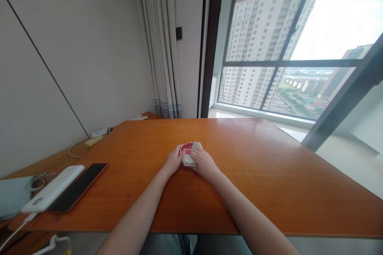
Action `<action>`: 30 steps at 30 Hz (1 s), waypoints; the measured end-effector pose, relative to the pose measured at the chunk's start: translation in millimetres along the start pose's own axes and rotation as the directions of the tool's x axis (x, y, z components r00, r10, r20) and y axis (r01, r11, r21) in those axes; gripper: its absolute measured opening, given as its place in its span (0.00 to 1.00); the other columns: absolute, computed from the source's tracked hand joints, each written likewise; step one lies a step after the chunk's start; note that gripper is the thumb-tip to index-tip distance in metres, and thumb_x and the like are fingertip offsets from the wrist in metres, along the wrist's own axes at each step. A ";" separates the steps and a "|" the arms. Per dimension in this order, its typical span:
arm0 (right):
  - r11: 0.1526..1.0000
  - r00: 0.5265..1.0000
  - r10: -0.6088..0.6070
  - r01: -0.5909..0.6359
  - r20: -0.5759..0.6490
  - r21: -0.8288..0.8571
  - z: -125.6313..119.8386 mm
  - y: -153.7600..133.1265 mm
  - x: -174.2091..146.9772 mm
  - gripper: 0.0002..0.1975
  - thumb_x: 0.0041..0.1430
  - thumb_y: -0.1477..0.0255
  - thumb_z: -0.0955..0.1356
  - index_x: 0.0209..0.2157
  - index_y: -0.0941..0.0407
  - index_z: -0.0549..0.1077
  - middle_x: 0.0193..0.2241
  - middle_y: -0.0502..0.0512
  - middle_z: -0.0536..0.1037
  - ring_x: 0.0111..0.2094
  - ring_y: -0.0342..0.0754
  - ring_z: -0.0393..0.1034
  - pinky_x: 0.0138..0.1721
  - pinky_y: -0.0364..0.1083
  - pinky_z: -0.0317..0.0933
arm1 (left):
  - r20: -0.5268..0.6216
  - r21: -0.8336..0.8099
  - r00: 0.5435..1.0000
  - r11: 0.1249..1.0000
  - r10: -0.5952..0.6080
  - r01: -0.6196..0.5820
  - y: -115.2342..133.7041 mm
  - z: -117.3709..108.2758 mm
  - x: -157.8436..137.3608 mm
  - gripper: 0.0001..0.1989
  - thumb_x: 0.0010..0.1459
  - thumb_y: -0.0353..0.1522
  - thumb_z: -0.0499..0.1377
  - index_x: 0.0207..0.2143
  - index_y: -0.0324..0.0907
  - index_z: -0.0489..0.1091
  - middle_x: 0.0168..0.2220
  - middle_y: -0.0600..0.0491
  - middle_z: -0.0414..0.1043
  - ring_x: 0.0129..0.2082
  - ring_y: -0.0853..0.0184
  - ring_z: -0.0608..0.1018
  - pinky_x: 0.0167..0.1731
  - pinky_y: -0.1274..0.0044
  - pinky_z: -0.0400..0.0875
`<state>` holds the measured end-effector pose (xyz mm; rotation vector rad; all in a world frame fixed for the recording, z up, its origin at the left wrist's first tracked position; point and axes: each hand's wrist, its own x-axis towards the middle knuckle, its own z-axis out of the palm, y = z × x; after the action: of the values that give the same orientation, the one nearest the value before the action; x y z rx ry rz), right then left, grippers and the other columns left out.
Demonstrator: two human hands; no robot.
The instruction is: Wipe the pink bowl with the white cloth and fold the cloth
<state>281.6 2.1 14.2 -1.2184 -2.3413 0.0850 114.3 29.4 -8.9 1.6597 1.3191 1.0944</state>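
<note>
Pink dish (187,147) sits against left-hand fingers (182,153) (white cloth (188,161) overlapping).

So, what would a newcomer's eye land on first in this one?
Probably the big bright window at the upper right, with a tower block outside. Next, around the middle of the brown table, the left hand holds a small pink dish while the right hand holds a white cloth against it. Toward the table's left end, a dark phone lies beside a white device.
</note>
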 end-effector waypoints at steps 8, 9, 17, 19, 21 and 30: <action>0.998 0.977 -0.021 0.007 -0.213 -0.067 6.6 -6.9 -1.1 0.03 0.53 0.74 0.64 0.30 0.54 0.69 0.29 0.55 0.71 0.36 0.52 0.63 0.48 0.51 0.54 | -0.039 -0.516 0.995 0.854 -0.096 0.062 13.0 21.8 -11.2 0.27 0.59 0.42 0.49 0.58 0.48 0.48 0.56 0.48 0.61 0.50 0.64 0.71 0.45 0.72 0.69; 0.998 0.979 -0.025 0.014 -0.203 -0.056 7.9 -7.1 -0.8 0.02 0.52 0.74 0.65 0.29 0.54 0.69 0.29 0.55 0.71 0.35 0.51 0.63 0.47 0.51 0.55 | -0.092 -0.473 0.992 0.881 -0.089 0.035 10.9 21.4 -9.6 0.24 0.60 0.41 0.49 0.57 0.46 0.51 0.56 0.47 0.61 0.52 0.63 0.69 0.48 0.72 0.67; 0.973 0.962 -0.233 0.229 -0.144 -0.042 9.4 -3.6 4.6 0.03 0.54 0.72 0.65 0.30 0.55 0.71 0.30 0.55 0.71 0.38 0.51 0.63 0.50 0.52 0.55 | -0.105 -0.071 0.991 0.994 0.078 -0.086 9.0 -27.8 6.3 0.21 0.53 0.33 0.52 0.51 0.43 0.62 0.53 0.49 0.65 0.54 0.61 0.67 0.55 0.69 0.59; 0.944 0.941 -0.328 0.324 -0.087 -0.056 8.4 -3.9 5.4 0.05 0.56 0.72 0.64 0.31 0.54 0.71 0.30 0.54 0.72 0.39 0.50 0.63 0.53 0.52 0.52 | 0.006 -0.046 0.993 0.992 0.122 -0.121 13.5 -43.5 5.8 0.21 0.51 0.33 0.53 0.49 0.42 0.64 0.52 0.49 0.67 0.54 0.61 0.67 0.56 0.70 0.59; 0.929 0.930 -0.365 0.362 -0.040 -0.071 9.1 -5.2 5.9 0.06 0.57 0.73 0.63 0.32 0.54 0.71 0.31 0.53 0.72 0.39 0.49 0.63 0.54 0.52 0.51 | 0.092 -0.032 0.984 0.988 0.153 -0.150 17.0 -53.2 4.5 0.21 0.50 0.34 0.55 0.49 0.41 0.65 0.52 0.49 0.67 0.54 0.60 0.67 0.56 0.70 0.58; 0.987 0.976 -0.137 0.120 -0.169 -0.102 14.4 -3.1 -1.6 0.05 0.55 0.76 0.62 0.32 0.54 0.69 0.33 0.54 0.72 0.39 0.50 0.61 0.51 0.52 0.53 | -0.172 -0.279 0.981 0.951 0.090 -0.136 15.1 0.8 -4.1 0.29 0.53 0.41 0.56 0.55 0.44 0.54 0.57 0.46 0.60 0.55 0.61 0.67 0.52 0.73 0.63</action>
<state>273.5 1.4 1.8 -1.0664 -2.2833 -0.1690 119.8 22.4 3.9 1.4688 1.1054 1.4390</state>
